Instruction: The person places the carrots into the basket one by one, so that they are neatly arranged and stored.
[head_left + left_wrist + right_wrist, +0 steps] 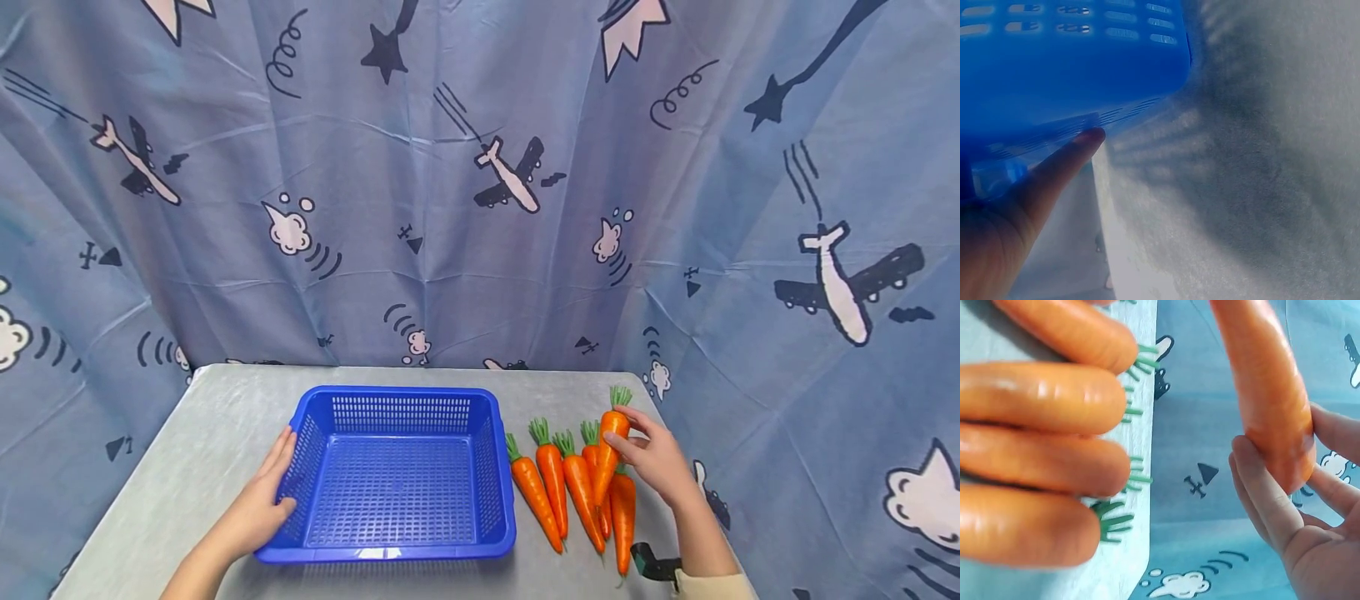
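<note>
**One carrot is lifted, the basket is touched**

A carrot [609, 450] is held up by the right hand [654, 460]. The fingers [1267, 499] are curled round its thick top end, with the thumb on one side and the other fingers on the far side. The carrot is tilted, with its green top up and away from the person and its thin tip pointing down toward the other carrots. The right arm is stretched forward from the lower right, and the wrist is bent a little to the left. A black band with a green mark [655, 564] is worn near the wrist.

Four more carrots [567, 493] are laid in a row on the grey table [210, 433], just to the right of the blue basket [402, 546]. Their green tops are pointed away from the person.

The left hand [264, 500] is laid flat against the left outer wall of the basket. Its fingers [1060, 165] are kept straight, and nothing is gripped. The left arm is stretched in from the lower left.

The basket is seen in the middle of the table. A blue curtain with planes and clouds [480, 183] is hung behind the table.
</note>
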Tool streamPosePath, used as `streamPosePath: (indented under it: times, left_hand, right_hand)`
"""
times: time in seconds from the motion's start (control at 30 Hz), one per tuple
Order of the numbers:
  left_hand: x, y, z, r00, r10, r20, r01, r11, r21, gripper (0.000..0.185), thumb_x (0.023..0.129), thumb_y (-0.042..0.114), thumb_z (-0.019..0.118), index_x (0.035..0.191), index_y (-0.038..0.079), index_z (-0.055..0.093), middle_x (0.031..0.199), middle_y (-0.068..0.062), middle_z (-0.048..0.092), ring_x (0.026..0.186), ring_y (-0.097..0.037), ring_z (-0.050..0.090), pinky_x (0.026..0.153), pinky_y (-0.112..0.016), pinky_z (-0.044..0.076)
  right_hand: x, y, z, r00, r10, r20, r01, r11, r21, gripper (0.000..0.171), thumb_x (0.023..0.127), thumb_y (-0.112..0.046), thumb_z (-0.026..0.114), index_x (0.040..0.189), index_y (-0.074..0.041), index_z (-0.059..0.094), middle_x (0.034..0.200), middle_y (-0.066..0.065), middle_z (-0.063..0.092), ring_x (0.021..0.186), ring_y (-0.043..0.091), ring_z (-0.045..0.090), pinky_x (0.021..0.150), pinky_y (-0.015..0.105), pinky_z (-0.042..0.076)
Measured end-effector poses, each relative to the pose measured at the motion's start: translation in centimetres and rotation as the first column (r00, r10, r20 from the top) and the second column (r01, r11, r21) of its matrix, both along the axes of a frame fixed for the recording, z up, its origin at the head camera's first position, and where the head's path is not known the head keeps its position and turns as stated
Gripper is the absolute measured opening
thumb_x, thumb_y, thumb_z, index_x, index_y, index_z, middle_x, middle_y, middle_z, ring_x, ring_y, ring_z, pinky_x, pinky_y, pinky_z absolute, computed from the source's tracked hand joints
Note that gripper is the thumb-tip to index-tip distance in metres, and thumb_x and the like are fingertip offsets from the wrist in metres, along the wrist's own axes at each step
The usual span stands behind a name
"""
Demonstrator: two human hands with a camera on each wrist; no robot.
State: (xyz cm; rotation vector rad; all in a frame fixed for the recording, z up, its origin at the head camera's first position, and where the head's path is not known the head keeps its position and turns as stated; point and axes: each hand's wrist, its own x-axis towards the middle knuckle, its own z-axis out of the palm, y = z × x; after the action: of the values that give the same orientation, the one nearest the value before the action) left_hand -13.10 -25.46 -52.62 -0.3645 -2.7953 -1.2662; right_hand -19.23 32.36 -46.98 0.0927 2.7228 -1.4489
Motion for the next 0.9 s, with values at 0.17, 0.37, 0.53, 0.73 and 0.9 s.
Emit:
streamPosePath:
  times: [0.17,0.37,0.53,0.73,0.9]
  left_hand:
    - [0.0,0.0,0.1,1.0,0.0,0.013,0.0,1.0,-0.002,0.093,0.077,-0.011,0.059,0.159,-0.004,0.016,0.168,-0.024,0.007,0.147,-0.057,0.016,0.1,0.004,-0.001]
    - [0.0,0.0,-0.1,1.0,-0.001,0.016,0.001,1.0,0.001,0.094,0.077,-0.01,0.058,0.159,-0.004,0.014,0.168,-0.023,0.005,0.147,-0.057,0.015,0.101,0.003,-0.001]
    - [0.0,-0.2,-0.4,1.0,-0.001,0.016,0.001,1.0,0.008,0.094,0.077,-0.01,0.058,0.16,-0.003,0.014,0.168,-0.023,0.005,0.147,-0.058,0.015,0.1,0.004,-0.001]
    - [0.0,-0.2,-0.4,1.0,-0.003,0.007,0.003,1.0,0.024,0.094,0.077,-0.01,0.059,0.16,-0.002,0.015,0.168,-0.022,0.006,0.147,-0.057,0.015,0.1,0.004,0.0]
    - [-0.1,-0.2,-0.4,1.0,-0.005,-0.013,0.005,1.0,0.016,0.095,0.076,-0.01,0.06,0.16,-0.003,0.016,0.168,-0.024,0.008,0.146,-0.058,0.018,0.1,0.006,0.001]
  right_hand:
    - [-0.2,-1.1,0.5,1.0,0.012,-0.022,-0.012,1.0,-0.012,0.066,0.094,-0.038,0.068,0.15,-0.01,0.046,0.147,0.027,0.049,0.112,0.034,0.068,0.083,0.036,0.062]
    - [-0.2,-2.3,0.7,0.998,0.022,-0.055,-0.024,0.999,-0.024,0.064,0.094,-0.037,0.069,0.15,-0.014,0.048,0.145,0.025,0.051,0.108,0.031,0.069,0.083,0.038,0.063]
    - [-0.3,-3.3,0.8,0.997,0.022,-0.073,-0.025,0.998,-0.051,0.062,0.094,-0.036,0.07,0.148,-0.014,0.051,0.143,0.023,0.053,0.107,0.031,0.07,0.083,0.038,0.063]
    - [-0.3,-4.4,1.0,0.996,0.034,-0.08,-0.041,0.995,-0.087,0.062,0.093,-0.037,0.071,0.148,-0.015,0.051,0.144,0.021,0.052,0.109,0.03,0.069,0.083,0.037,0.062]
    - [-0.3,-5.3,1.2,0.994,0.063,-0.085,-0.075,0.987,-0.14,0.061,0.094,-0.033,0.07,0.149,-0.016,0.05,0.145,0.02,0.051,0.109,0.028,0.069,0.079,0.031,0.062]
